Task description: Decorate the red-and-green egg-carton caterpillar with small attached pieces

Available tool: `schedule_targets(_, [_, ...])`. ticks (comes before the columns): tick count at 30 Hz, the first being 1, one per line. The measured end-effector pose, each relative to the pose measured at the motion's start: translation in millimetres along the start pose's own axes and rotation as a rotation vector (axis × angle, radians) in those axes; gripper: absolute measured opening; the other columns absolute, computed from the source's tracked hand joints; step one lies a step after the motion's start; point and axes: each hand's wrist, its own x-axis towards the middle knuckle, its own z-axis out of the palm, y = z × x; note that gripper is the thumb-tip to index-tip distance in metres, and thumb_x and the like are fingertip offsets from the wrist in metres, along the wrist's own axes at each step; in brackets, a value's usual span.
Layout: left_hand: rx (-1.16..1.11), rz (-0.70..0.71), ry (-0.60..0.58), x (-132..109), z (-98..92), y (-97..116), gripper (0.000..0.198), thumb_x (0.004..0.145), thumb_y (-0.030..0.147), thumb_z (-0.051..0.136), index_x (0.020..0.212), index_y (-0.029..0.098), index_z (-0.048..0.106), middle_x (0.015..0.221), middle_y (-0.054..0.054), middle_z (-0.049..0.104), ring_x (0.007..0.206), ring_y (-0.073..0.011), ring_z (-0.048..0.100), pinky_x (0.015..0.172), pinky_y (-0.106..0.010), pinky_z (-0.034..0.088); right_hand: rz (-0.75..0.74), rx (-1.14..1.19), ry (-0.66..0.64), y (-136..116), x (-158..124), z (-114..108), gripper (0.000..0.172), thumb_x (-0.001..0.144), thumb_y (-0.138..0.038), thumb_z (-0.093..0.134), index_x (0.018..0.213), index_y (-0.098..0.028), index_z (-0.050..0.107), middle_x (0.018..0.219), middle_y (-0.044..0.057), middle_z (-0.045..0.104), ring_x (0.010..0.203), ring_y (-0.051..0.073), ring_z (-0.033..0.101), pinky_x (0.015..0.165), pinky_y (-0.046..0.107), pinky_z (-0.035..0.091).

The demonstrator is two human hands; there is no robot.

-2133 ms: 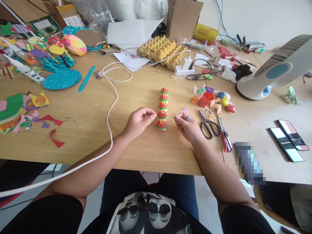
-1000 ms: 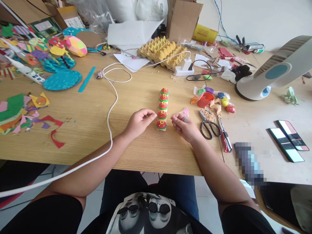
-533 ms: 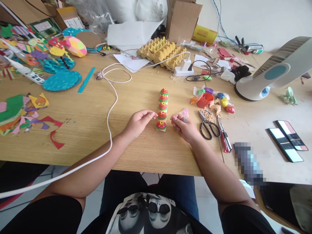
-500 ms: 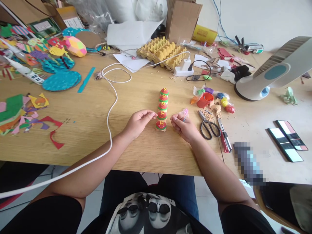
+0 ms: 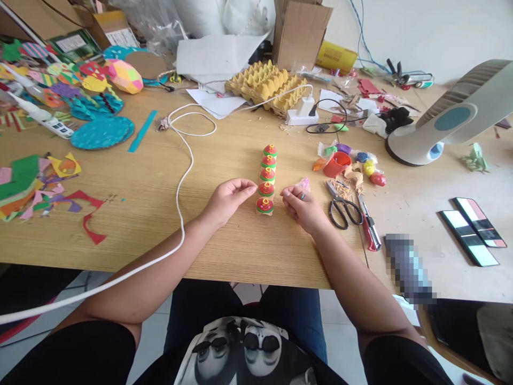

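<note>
A row of several small domes (image 5: 267, 176), red with green rims and yellow tops, runs away from me on the wooden table (image 5: 224, 160). My left hand (image 5: 228, 199) rests just left of the nearest domes with thumb and forefinger pinched together beside the second dome. My right hand (image 5: 302, 206) lies just right of the nearest dome, fingers curled round a small pink and blue scrap (image 5: 304, 185). What the left pinch holds is too small to make out.
Black-handled scissors (image 5: 341, 207) and a red utility knife (image 5: 371, 222) lie right of my right hand. An orange cup (image 5: 337, 163) and clay lumps sit behind them. A white cable (image 5: 182, 176) crosses left. A fan (image 5: 449, 115), egg tray (image 5: 264, 83) and paper scraps (image 5: 36, 182) surround.
My right hand has slid left toward the nearest dome and stays there. My left hand has shifted slightly, its pinch now beside the second dome.
</note>
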Motion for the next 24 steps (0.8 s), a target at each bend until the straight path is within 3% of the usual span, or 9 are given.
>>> schedule_targets(7, [0.062,0.021,0.006,4,-0.6,-6,0.030,0.078,0.042,0.080,0.096,0.018,0.075,0.101,-0.006,0.076,0.095,-0.0187,0.068,0.089,-0.031,0.053,-0.139,-0.174,0.098,4,4,-1,0.036,0.088,-0.058,0.064,0.083,-0.023,0.058,0.057,-0.005,0.039,0.051,0.010,0.030,0.047,0.023,0.020])
schedule_targets(16, [0.071,0.025,0.033,8,-1.4,-13,0.031,0.075,0.041,0.082,0.096,0.018,0.076,0.102,-0.008,0.077,0.095,-0.0203,0.069,0.092,-0.035,0.053,-0.031,-0.164,0.079,3,1,5,0.036,0.087,-0.057,0.066,0.088,-0.022,0.059,0.055,-0.006,0.041,0.048,0.009,0.031,0.045,0.023,0.019])
schedule_targets(22, [0.193,0.065,-0.013,6,-0.7,-8,0.028,0.078,0.043,0.079,0.092,0.018,0.076,0.097,-0.007,0.077,0.090,-0.0198,0.069,0.086,-0.033,0.054,-0.013,-0.144,0.028,2,0,9,0.034,0.087,-0.054,0.065,0.086,-0.022,0.055,0.061,-0.005,0.050,0.048,0.008,0.033,0.045,0.024,0.019])
schedule_targets(24, [0.222,0.072,-0.027,5,0.1,-5,0.029,0.078,0.044,0.079,0.090,0.018,0.075,0.095,-0.007,0.077,0.088,-0.0198,0.069,0.084,-0.033,0.054,-0.004,-0.155,0.020,1,-1,9,0.034,0.087,-0.055,0.065,0.087,-0.022,0.056,0.058,-0.006,0.046,0.048,0.009,0.032,0.045,0.024,0.019])
